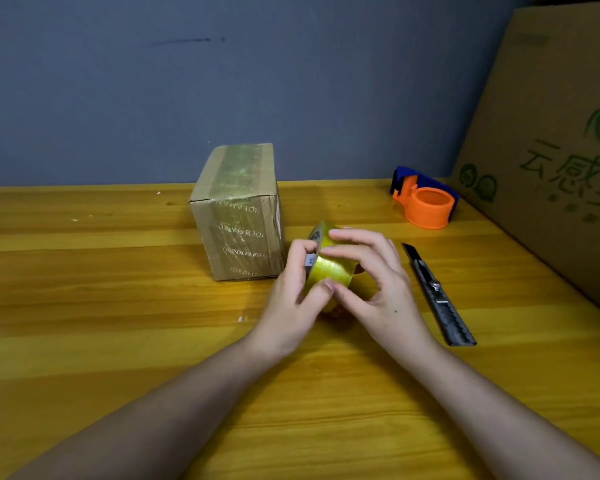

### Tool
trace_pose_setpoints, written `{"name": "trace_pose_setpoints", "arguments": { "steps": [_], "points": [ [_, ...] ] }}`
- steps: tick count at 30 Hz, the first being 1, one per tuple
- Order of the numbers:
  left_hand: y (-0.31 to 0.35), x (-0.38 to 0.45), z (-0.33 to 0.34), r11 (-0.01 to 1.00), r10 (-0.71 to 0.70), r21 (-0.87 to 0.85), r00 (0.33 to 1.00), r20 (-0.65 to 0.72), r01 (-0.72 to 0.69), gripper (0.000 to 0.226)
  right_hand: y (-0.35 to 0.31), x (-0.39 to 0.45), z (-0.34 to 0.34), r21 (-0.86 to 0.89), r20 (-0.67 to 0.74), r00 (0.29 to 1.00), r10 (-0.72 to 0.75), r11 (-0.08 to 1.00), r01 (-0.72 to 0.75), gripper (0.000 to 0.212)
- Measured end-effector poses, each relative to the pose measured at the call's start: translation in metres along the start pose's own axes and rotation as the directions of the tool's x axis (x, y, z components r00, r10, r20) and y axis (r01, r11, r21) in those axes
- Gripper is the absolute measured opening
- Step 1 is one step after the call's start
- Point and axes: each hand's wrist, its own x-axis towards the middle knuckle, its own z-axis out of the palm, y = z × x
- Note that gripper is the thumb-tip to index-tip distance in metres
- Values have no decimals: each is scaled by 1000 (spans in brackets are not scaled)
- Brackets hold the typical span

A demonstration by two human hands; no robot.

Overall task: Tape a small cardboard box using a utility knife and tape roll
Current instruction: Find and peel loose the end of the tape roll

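A small cardboard box (238, 216), with old clear tape across its top and front, stands upright on the wooden table (101, 306). Just to its right, both hands hold a yellowish roll of clear tape (328, 268) on edge above the table. My left hand (293, 303) grips the roll's left side, thumb on its outer surface. My right hand (374, 289) wraps over the top and right side, fingers on the tape surface. A grey utility knife (437, 296) lies to the right of my right hand, its blade out and pointing away from me.
An orange and blue tape dispenser (425, 199) sits at the back right of the table. A large printed cardboard carton (548, 161) leans along the right edge. A grey-blue wall runs behind the table.
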Motion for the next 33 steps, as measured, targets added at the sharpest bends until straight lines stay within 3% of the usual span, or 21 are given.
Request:
{"name": "trace_pose_setpoints", "arguments": {
  "steps": [8, 13, 19, 33],
  "points": [
    [-1, -1, 0, 1000, -7, 24, 1000, -5, 7, 32, -1, 2, -1, 70, 12, 999, 44, 997, -44, 23],
    [1, -1, 0, 998, -2, 58, 1000, 8, 1, 32, -2, 0, -2, 113, 26, 996, 82, 990, -84, 7],
    [3, -4, 1, 994, 13, 109, 1000, -22, -10, 43, -1, 3, -8, 67, -65, 998, -4, 998, 8, 24],
    [1, -7, 2, 921, 45, 387, 999, -15, -36, 47, 1, 4, -14, -148, -87, 989, -123, 983, 109, 16]
  ]
}}
